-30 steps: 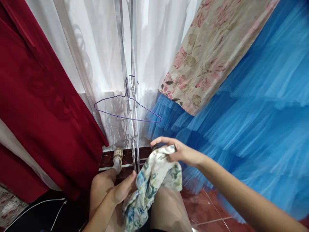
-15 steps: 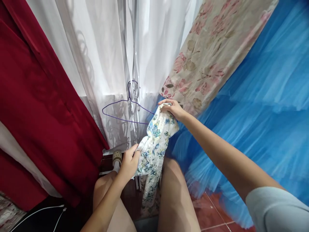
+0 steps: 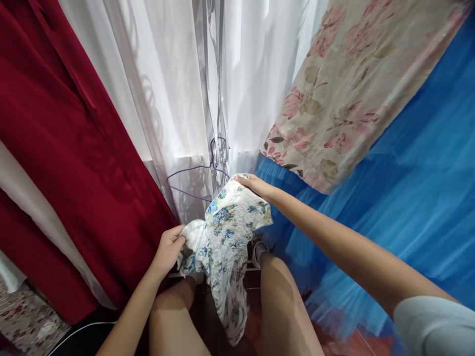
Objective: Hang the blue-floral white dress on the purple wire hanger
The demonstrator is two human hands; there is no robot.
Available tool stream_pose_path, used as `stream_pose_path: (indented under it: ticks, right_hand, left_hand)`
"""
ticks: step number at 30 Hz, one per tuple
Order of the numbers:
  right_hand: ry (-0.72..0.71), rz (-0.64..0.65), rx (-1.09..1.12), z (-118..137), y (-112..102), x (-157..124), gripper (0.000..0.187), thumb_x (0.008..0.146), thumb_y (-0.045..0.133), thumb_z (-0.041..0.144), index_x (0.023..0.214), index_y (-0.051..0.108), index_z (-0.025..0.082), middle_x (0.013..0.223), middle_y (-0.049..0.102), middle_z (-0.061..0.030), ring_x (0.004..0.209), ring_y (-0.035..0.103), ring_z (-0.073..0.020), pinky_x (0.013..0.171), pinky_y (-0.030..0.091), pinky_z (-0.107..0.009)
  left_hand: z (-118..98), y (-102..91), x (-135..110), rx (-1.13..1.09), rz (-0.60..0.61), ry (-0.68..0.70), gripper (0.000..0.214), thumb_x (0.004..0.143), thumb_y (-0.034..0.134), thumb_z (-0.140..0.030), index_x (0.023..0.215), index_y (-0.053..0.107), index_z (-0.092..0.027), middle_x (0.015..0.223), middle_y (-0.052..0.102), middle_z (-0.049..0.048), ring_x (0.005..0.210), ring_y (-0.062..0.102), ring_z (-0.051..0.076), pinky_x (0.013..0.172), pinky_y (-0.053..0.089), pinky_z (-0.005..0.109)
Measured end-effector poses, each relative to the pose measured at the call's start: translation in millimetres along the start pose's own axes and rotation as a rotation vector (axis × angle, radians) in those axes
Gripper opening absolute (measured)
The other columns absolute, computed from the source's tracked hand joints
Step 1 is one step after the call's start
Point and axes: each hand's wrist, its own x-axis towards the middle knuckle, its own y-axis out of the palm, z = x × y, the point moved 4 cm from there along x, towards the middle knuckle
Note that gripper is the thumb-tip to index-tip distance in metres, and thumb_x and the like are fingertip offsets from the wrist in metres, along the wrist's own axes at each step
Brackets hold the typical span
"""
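Observation:
A white garment with a blue and green floral print hangs between my hands, its lower part dangling between my knees. My left hand pinches its left edge, where a white inner side shows. At the upper right corner, my right hand grips the cloth, thumb on top and the other fingers partly hidden. Just behind the garment is a purple wire hanger, hooked at a cluster of pale straps. The garment covers the hanger's right part.
Red cloth hangs on the left and white curtains hang ahead. To the right are a beige floral cloth and blue tulle. A white cable lies low on the left. Tiled floor shows below.
My left hand has moved left and the right hand slightly down, spreading the garment wider. The view has shifted, and the garment now covers more of the hanger.

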Motion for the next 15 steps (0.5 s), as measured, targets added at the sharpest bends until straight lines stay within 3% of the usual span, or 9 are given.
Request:
stream_pose_path:
  ticks: [4, 8, 12, 15]
  right_hand:
    - [0.115, 0.059, 0.063, 6.4, -3.1, -12.7, 0.027, 0.071, 0.079, 0.040, 0.076, 0.065, 0.017, 0.066, 0.069, -0.0028, 0.054, 0.062, -0.0152, 0.054, 0.053, -0.026]
    - [0.124, 0.103, 0.073, 18.5, -9.8, -15.2, 0.022, 0.072, 0.080, 0.033, 0.084, 0.070, 0.018, 0.079, 0.075, -0.0057, 0.066, 0.069, -0.0182, 0.060, 0.057, -0.027]
    - [0.220, 0.115, 0.050, 22.7, -14.4, -12.6, 0.022, 0.076, 0.077, 0.033, 0.088, 0.072, 0.016, 0.081, 0.077, -0.0079, 0.063, 0.070, -0.0191, 0.056, 0.058, -0.027]
    - [0.271, 0.101, 0.027, 18.5, -14.1, -13.6, 0.021, 0.078, 0.075, 0.034, 0.088, 0.072, 0.016, 0.081, 0.077, -0.0098, 0.062, 0.070, -0.0214, 0.053, 0.058, -0.030]
  left_hand:
    - [18.1, -17.2, 18.2, 0.280, 0.150, -0.005, 0.014, 0.059, 0.055, -0.010, 0.052, 0.062, -0.019, 0.055, 0.060, -0.0017, 0.056, 0.052, 0.017, 0.056, 0.039, 0.023]
    - [14.3, -63.7, 56.7, 0.340, 0.013, -0.014, 0.023, 0.052, 0.053, -0.001, 0.047, 0.060, -0.022, 0.051, 0.059, -0.0010, 0.057, 0.056, 0.019, 0.058, 0.040, 0.023]
    - [-33.0, -109.4, 108.6, 0.384, -0.192, 0.107, 0.028, 0.055, 0.048, 0.003, 0.052, 0.060, -0.021, 0.060, 0.059, 0.0010, 0.067, 0.055, 0.019, 0.062, 0.038, 0.020]
    - [-78.6, -109.2, 143.2, 0.411, -0.330, 0.294, 0.030, 0.059, 0.049, 0.002, 0.070, 0.067, -0.019, 0.079, 0.066, 0.0033, 0.076, 0.058, 0.018, 0.066, 0.041, 0.020]
